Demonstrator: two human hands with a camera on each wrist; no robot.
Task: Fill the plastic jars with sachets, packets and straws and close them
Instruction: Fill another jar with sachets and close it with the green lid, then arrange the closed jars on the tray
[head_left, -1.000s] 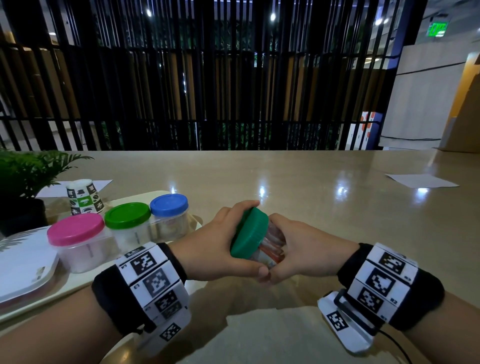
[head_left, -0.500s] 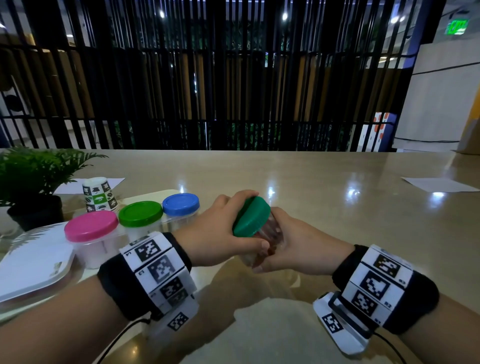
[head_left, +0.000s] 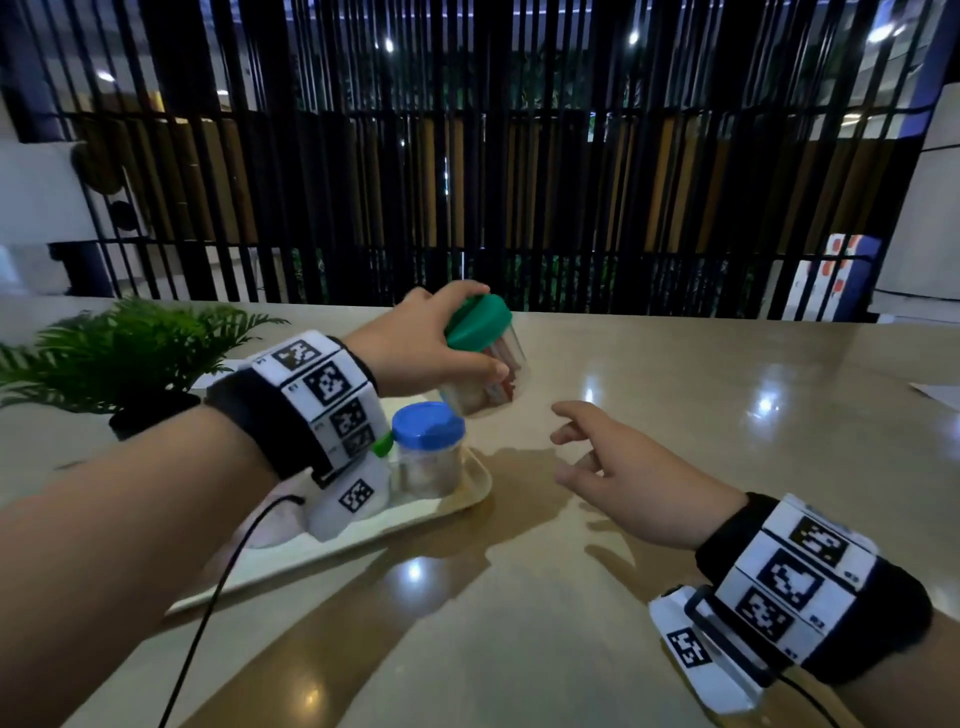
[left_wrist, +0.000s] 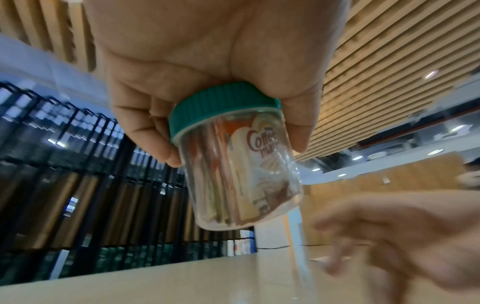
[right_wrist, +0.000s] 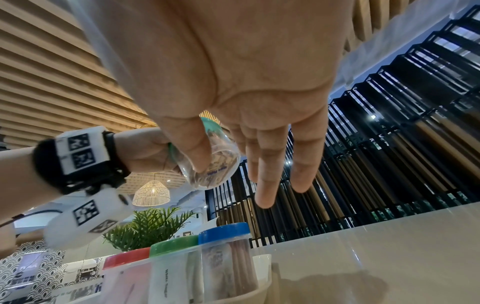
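**Teal-lidded jar aloft in my left hand**

Fingers of my left hand (head_left: 415, 348) curl round the teal lid (head_left: 480, 321) of a clear plastic jar (head_left: 493, 379), thumb on one side of the ribbed rim and the other fingers on the opposite side. The lid sits on the jar's mouth and the jar hangs tilted from my hold, clear of the table (head_left: 675, 415), its base swung away from me and to the right. Through the wall, in the left wrist view, I see sachets (left_wrist: 249, 176) standing packed inside, one printed with a coffee creamer name.

Just below and right of that hold, my right hand (head_left: 623, 467) hovers above the tabletop with nothing in it, fingers spread and loosely straight, pointing toward the jar but apart from it.

Below the held jar and a little nearer to me, a jar with a blue lid (head_left: 427, 431) stands upright at the near right end of a pale tray (head_left: 467, 493). In the right wrist view it shows brown sticks inside, and beside it, further left along the tray, stand a green-lidded jar (right_wrist: 176, 261) holding white sachets and then a red-lidded jar (right_wrist: 127, 269). My left wrist covers most of these two in the head view.

Further left of my grip, beyond the tray, a small green potted plant (head_left: 119, 358) stands on the table. Past the table's far edge runs a screen of dark vertical slats (head_left: 467, 156).
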